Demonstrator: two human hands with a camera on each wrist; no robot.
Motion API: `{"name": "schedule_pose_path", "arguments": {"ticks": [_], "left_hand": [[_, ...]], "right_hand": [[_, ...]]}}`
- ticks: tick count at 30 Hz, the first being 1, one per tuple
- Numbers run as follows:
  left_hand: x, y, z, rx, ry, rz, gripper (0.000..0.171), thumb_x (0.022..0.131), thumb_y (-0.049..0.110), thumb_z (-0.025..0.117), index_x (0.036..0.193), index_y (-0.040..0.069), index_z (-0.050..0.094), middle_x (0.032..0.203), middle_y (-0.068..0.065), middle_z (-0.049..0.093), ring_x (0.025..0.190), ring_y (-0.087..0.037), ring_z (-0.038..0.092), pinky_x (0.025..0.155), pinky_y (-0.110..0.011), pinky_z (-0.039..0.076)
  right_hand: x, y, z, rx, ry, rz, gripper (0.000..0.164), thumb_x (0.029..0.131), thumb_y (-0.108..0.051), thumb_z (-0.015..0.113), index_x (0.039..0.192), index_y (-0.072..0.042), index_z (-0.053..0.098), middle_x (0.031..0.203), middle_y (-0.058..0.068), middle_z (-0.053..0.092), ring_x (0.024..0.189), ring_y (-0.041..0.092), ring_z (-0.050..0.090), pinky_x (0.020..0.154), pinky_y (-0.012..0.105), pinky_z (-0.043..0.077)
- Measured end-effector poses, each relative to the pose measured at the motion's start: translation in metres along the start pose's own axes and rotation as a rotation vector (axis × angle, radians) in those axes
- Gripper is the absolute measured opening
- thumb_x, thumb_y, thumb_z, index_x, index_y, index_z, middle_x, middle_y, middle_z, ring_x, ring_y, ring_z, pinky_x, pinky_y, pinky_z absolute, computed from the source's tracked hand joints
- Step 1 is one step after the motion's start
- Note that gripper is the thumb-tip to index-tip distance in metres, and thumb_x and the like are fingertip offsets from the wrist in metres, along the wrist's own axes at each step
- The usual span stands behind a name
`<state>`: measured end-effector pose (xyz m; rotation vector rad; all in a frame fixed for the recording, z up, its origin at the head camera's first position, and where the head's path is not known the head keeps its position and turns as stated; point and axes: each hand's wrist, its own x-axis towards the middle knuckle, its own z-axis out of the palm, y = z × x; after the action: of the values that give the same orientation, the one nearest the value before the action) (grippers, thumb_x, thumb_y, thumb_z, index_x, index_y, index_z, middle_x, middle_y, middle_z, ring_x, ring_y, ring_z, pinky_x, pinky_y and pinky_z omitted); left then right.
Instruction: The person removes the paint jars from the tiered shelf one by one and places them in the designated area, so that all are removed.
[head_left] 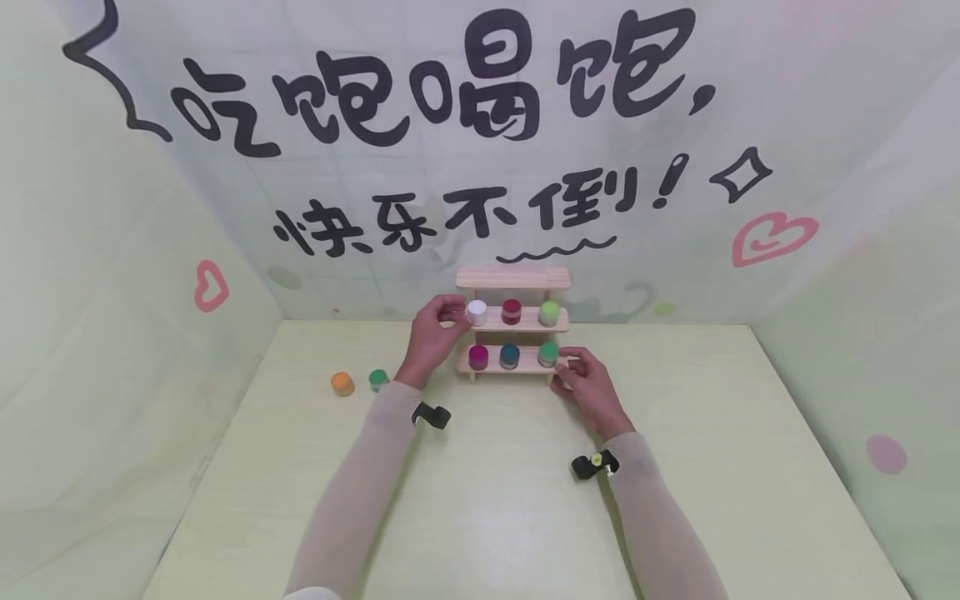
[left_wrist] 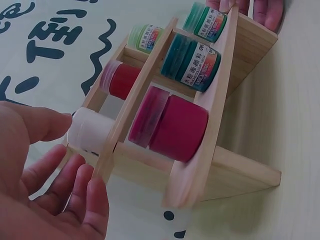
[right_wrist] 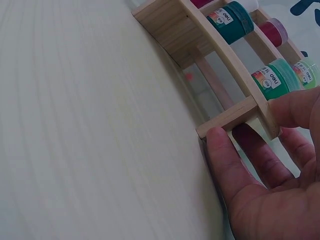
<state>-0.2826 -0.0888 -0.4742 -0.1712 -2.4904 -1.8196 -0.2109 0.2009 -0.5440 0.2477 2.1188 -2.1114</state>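
Note:
A small wooden tiered rack [head_left: 513, 277] stands at the back of the table with lidded paint jars on its two lower shelves. My left hand [head_left: 435, 333] is at the left end of the middle shelf. Its thumb [left_wrist: 50, 125] reaches the lid of a white jar [left_wrist: 90, 129], the other fingers loosely bent beside the shelf end. My right hand [right_wrist: 280, 175] grips the right end of the bottom shelf, close to a green jar [right_wrist: 275, 79]. Also on that shelf are a magenta jar [left_wrist: 172, 125] and a teal jar [left_wrist: 190, 62].
On the middle shelf stand a red jar [head_left: 512, 312] and a light green jar [head_left: 549, 313]. An orange-lidded jar [head_left: 342, 383] and another green jar [head_left: 378, 380] sit on the table left of the rack. A printed cloth [head_left: 637, 250] hangs behind.

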Motion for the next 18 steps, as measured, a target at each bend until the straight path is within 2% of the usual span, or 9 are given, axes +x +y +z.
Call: {"name": "schedule_pose_path", "arguments": {"ticks": [5,10,14,18], "left_hand": [[0.003,0.001,0.008,0.055,-0.013,-0.024,0.046,0.094,0.026,0.080,0.136,0.014,0.065,0.123,-0.004,0.070,0.114,-0.024,0.062,0.099,-0.039,0.058],[0.005,0.002,0.013,0.086,-0.020,-0.044,0.051,0.094,0.025,0.081,0.140,0.015,0.064,0.128,-0.005,0.069,0.113,-0.025,0.057,0.097,-0.041,0.054],[0.005,0.002,0.014,0.086,-0.024,-0.054,0.052,0.094,0.025,0.081,0.142,0.016,0.064,0.129,-0.004,0.069,0.114,-0.025,0.057,0.097,-0.042,0.053],[0.003,0.000,0.011,0.068,-0.017,-0.041,0.051,0.093,0.026,0.083,0.139,0.015,0.066,0.122,-0.004,0.068,0.112,-0.025,0.058,0.096,-0.040,0.054]], "right_hand": [[-0.001,-0.001,0.000,-0.003,-0.001,0.002,0.036,0.108,-0.009,0.057,0.143,-0.010,0.054,0.115,0.013,0.062,0.106,0.021,0.068,0.095,0.031,0.064],[0.000,-0.001,0.000,0.000,-0.002,-0.001,0.036,0.108,-0.009,0.057,0.143,-0.009,0.054,0.115,0.013,0.063,0.105,0.020,0.068,0.094,0.031,0.064],[0.001,0.001,0.000,0.001,-0.004,-0.004,0.036,0.108,-0.009,0.058,0.143,-0.009,0.054,0.114,0.013,0.063,0.106,0.022,0.068,0.094,0.032,0.064],[0.001,0.002,-0.001,-0.001,-0.006,0.003,0.036,0.108,-0.010,0.058,0.144,-0.010,0.054,0.115,0.013,0.064,0.108,0.022,0.068,0.096,0.032,0.064]]}}
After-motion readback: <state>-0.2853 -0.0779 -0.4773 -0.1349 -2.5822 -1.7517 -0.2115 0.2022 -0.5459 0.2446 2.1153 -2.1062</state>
